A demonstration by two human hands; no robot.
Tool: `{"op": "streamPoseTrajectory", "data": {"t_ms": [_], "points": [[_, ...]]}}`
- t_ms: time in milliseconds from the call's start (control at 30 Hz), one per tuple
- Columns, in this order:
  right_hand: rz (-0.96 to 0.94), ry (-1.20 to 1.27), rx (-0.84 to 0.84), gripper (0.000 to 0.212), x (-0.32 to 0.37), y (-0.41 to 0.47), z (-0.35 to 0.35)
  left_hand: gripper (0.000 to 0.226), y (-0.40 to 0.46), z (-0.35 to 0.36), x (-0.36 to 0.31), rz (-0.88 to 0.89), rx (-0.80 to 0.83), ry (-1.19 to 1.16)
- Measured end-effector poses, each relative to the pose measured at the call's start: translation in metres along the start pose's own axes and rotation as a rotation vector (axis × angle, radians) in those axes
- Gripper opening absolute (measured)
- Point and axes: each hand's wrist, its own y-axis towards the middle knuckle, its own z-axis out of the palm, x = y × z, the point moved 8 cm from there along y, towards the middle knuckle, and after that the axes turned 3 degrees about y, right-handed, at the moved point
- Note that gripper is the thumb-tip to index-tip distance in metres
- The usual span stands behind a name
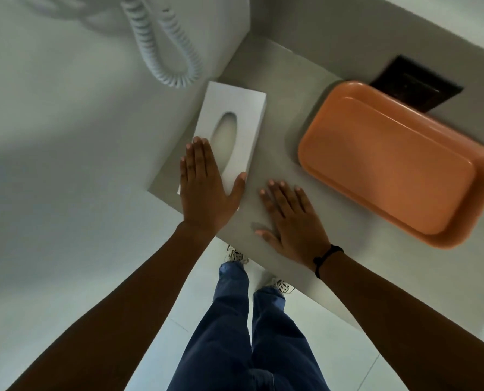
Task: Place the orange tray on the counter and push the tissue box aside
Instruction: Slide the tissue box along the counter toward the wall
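I seem to stand in a bathroom: a white coiled cord (167, 49) hangs upper left above the grey tabletop (277, 88), pale floor tiles (156, 342) below.

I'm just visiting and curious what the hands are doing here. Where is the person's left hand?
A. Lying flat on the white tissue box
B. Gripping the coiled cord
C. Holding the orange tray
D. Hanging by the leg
A: the left hand lies palm down on the near end of the tissue box, while the orange tray sits untouched on the counter.
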Motion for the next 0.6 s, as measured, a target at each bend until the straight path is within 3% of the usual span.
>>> {"op": "streamPoseTrajectory", "data": {"t_ms": [600], "points": [[0.006, 0.06, -0.057, 0.085, -0.003, -0.001, 0.013, 0.105, 0.074, 0.007, -0.009, 0.202, 0.037, 0.035]]}}
